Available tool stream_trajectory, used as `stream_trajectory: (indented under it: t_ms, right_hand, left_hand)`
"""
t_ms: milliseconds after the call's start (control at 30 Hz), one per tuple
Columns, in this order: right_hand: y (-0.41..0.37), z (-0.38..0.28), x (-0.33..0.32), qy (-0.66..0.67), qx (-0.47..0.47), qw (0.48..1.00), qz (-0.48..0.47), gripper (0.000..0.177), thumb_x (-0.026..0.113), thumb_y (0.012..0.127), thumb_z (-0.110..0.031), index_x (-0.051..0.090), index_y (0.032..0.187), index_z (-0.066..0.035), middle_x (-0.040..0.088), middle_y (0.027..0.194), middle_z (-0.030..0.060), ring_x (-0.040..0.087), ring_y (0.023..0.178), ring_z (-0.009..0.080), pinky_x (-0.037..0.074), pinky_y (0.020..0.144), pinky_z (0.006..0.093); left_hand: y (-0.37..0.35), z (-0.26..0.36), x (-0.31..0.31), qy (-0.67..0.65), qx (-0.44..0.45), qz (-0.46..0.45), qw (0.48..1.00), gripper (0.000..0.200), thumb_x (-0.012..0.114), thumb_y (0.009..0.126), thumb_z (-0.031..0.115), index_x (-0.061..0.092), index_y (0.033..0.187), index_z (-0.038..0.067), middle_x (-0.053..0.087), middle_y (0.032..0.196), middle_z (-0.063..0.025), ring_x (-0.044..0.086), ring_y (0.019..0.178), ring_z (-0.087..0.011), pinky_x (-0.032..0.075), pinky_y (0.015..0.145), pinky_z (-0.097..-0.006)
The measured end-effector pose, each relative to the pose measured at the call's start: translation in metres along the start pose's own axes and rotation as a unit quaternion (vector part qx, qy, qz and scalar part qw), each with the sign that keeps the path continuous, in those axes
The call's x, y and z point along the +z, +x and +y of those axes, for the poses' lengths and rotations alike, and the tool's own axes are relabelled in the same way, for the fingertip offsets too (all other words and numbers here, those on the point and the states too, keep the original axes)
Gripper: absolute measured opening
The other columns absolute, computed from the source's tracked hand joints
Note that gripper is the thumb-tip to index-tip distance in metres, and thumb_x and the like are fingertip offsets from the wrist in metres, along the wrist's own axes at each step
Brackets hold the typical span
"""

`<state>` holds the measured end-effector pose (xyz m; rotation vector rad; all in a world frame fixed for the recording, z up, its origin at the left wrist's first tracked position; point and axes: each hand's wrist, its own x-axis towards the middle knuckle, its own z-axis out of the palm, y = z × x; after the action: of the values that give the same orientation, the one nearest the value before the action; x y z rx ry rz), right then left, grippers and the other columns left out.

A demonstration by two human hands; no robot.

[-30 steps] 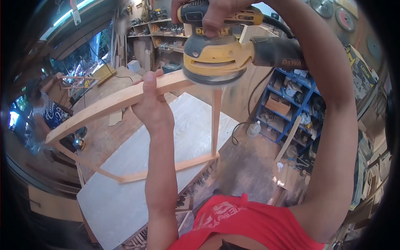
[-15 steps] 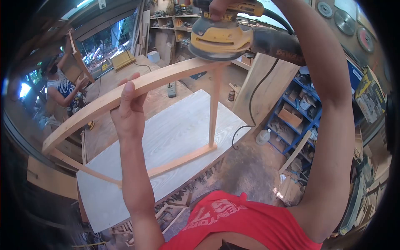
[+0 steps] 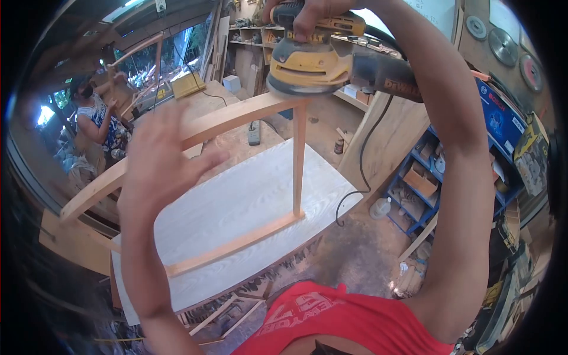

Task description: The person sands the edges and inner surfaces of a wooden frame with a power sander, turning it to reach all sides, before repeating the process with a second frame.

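My right hand [image 3: 309, 16] is wrapped round the top of a yellow and black random orbital sander [image 3: 307, 65]. The sander's pad rests on the upper curved rail of a pale wooden frame [image 3: 245, 111], close to its far corner. My left hand [image 3: 158, 160] is slightly smeared by motion, fingers stretched up and thumb apart, in front of the rail with nothing in it. Below, the frame's lower rail [image 3: 236, 244] lies on a whitish wood-grained board [image 3: 213, 219], and an upright [image 3: 300, 160] joins the two rails.
A black cord [image 3: 370, 142] hangs from the sander down past the board. Blue shelving [image 3: 408, 204] with parts and a plastic jug [image 3: 380, 207] stand at the right. Another person [image 3: 94, 118] handles a wooden frame at the far left. Wood scraps [image 3: 228, 313] lie below the board.
My left hand has let go of the rail and opened, moving left and toward me. The sander has shifted slightly left along the rail. The other person's wooden piece has turned.
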<state>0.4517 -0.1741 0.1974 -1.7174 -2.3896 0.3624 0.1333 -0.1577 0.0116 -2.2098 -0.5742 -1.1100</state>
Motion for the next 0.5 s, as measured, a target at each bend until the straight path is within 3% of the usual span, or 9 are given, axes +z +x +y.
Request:
stream_trajectory:
  t_ms: [67, 100, 200, 367, 400, 467, 500]
  right_hand:
    - [0.014, 0.001, 0.011, -0.021, 0.035, 0.999, 0.007, 0.072, 0.09, 0.073, -0.017, 0.066, 0.141, -0.01, 0.075, 0.117, 0.0106, 0.072, 0.102, 0.0218, 0.06, 0.086, 0.0363]
    - [0.021, 0.001, 0.016, -0.041, 0.009, 0.999, 0.002, 0.074, 0.089, 0.072, -0.019, 0.066, 0.142, -0.011, 0.075, 0.118, 0.0114, 0.072, 0.104, 0.0228, 0.06, 0.089, 0.0369]
    - [0.022, -0.003, 0.017, -0.09, -0.022, 0.995, 0.022, 0.073, 0.088, 0.071, -0.022, 0.066, 0.14, -0.011, 0.074, 0.117, 0.0121, 0.071, 0.105, 0.0244, 0.059, 0.091, 0.0381]
    - [0.027, -0.023, 0.008, -0.022, -0.006, 0.996, -0.086, 0.085, 0.086, 0.069, -0.022, 0.06, 0.15, -0.014, 0.074, 0.121, 0.0151, 0.071, 0.109, 0.0268, 0.057, 0.093, 0.0388]
    - [0.031, -0.018, 0.012, -0.02, -0.002, 0.996, -0.082, 0.085, 0.086, 0.069, -0.022, 0.06, 0.15, -0.014, 0.074, 0.121, 0.0151, 0.071, 0.109, 0.0268, 0.057, 0.093, 0.0388]
    - [0.037, -0.008, 0.021, -0.086, 0.003, 0.996, 0.021, 0.088, 0.086, 0.067, -0.024, 0.059, 0.15, -0.012, 0.073, 0.122, 0.0166, 0.071, 0.109, 0.0282, 0.057, 0.093, 0.0403]
    - [0.028, -0.014, 0.014, -0.076, 0.001, 0.997, -0.016, 0.089, 0.084, 0.067, -0.024, 0.059, 0.152, -0.012, 0.072, 0.126, 0.0186, 0.07, 0.111, 0.0297, 0.057, 0.093, 0.0415]
  left_hand:
    - [-0.004, -0.004, 0.028, 0.024, -0.126, -0.235, 0.964, 0.055, 0.091, 0.08, 0.04, 0.068, 0.112, 0.002, 0.072, 0.096, -0.0158, 0.072, 0.092, -0.0387, 0.056, 0.086, -0.0467]
    - [-0.004, -0.006, 0.03, 0.035, -0.137, -0.23, 0.963, 0.044, 0.089, 0.083, 0.036, 0.067, 0.105, 0.005, 0.073, 0.096, -0.0141, 0.073, 0.095, -0.036, 0.055, 0.084, -0.0475]
    - [-0.01, 0.001, 0.043, 0.07, -0.159, -0.179, 0.968, 0.036, 0.086, 0.087, 0.031, 0.07, 0.107, 0.007, 0.073, 0.096, -0.0125, 0.073, 0.093, -0.0336, 0.055, 0.083, -0.0466]
    - [-0.018, 0.001, 0.055, 0.104, -0.159, -0.146, 0.971, 0.029, 0.084, 0.085, 0.021, 0.072, 0.11, 0.01, 0.073, 0.096, -0.0097, 0.072, 0.092, -0.0302, 0.055, 0.084, -0.0445]
    - [-0.018, 0.002, 0.052, 0.104, -0.158, -0.134, 0.973, 0.03, 0.083, 0.084, 0.019, 0.072, 0.111, 0.011, 0.073, 0.096, -0.0092, 0.072, 0.092, -0.0299, 0.055, 0.083, -0.0444]
    - [-0.018, 0.001, 0.052, 0.106, -0.155, -0.123, 0.975, 0.03, 0.083, 0.084, 0.016, 0.073, 0.111, 0.011, 0.073, 0.096, -0.0087, 0.072, 0.092, -0.0296, 0.055, 0.083, -0.0443]
    - [-0.019, -0.002, 0.055, 0.105, -0.148, -0.12, 0.976, 0.03, 0.083, 0.083, 0.015, 0.073, 0.112, 0.011, 0.072, 0.096, -0.0086, 0.073, 0.092, -0.0292, 0.055, 0.082, -0.0442]
